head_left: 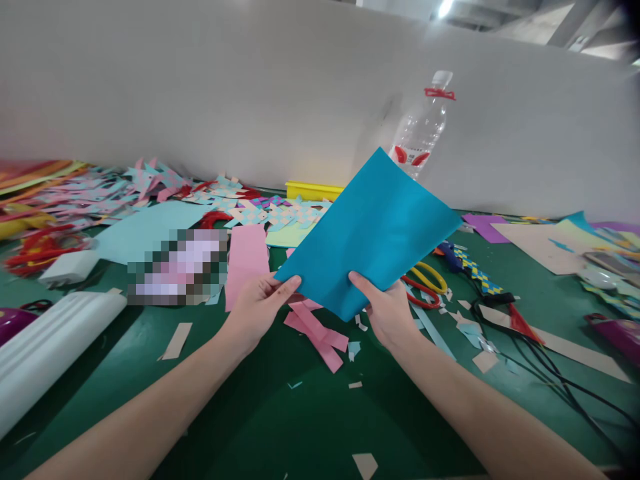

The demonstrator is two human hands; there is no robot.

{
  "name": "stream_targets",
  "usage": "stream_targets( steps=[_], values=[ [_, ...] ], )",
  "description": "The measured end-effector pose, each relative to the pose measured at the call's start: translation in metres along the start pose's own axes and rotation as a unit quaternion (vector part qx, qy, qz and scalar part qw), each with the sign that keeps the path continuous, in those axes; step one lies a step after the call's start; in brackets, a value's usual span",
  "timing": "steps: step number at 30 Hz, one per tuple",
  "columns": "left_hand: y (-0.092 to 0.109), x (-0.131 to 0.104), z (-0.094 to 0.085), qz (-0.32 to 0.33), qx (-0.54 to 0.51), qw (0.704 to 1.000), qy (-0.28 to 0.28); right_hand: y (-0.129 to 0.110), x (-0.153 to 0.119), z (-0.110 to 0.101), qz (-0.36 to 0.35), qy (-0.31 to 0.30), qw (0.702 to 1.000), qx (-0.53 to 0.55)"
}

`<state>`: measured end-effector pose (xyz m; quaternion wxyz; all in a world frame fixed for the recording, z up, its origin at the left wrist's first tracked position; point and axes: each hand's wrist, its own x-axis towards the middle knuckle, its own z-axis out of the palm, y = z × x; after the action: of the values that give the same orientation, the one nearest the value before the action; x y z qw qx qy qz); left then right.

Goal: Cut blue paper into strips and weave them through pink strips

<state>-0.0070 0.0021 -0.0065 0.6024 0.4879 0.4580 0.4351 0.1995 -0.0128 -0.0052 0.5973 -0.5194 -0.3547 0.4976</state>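
Note:
A blue sheet of paper (373,230) is held up at a tilt above the green table (280,427). Its left corner is pinched between the thumb and fingers of my left hand (263,303). Along the lower right edge, my right hand (387,303) grips it with the thumb on the front; the other fingers are mostly hidden behind. Pink paper strips (320,337) lie crossed on the table just below the sheet. A wider pink piece of paper (247,257) rests left of it. Yellow and red scissor handles (427,283) show beside my right hand.
Behind the sheet, a clear plastic bottle (425,127) stands tilted near the grey partition (200,87). Woven paper strips (280,213) pile up at the back left. A white roll-like object (60,347) lies at left, black cables (555,373) at right. Paper scraps (365,465) are scattered about.

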Motion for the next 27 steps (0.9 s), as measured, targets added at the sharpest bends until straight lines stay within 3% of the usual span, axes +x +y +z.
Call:
stream_targets(
  steps=[16,27],
  values=[
    [-0.0028,0.0039,-0.0015,0.002,-0.039,0.999,0.018,0.0001,0.0038,-0.0029,0.037,-0.032,0.999,-0.009],
    [-0.0034,0.0034,-0.0012,0.012,-0.075,0.997,0.006,0.0028,0.007,-0.0039,0.014,-0.029,0.999,0.01]
  ],
)
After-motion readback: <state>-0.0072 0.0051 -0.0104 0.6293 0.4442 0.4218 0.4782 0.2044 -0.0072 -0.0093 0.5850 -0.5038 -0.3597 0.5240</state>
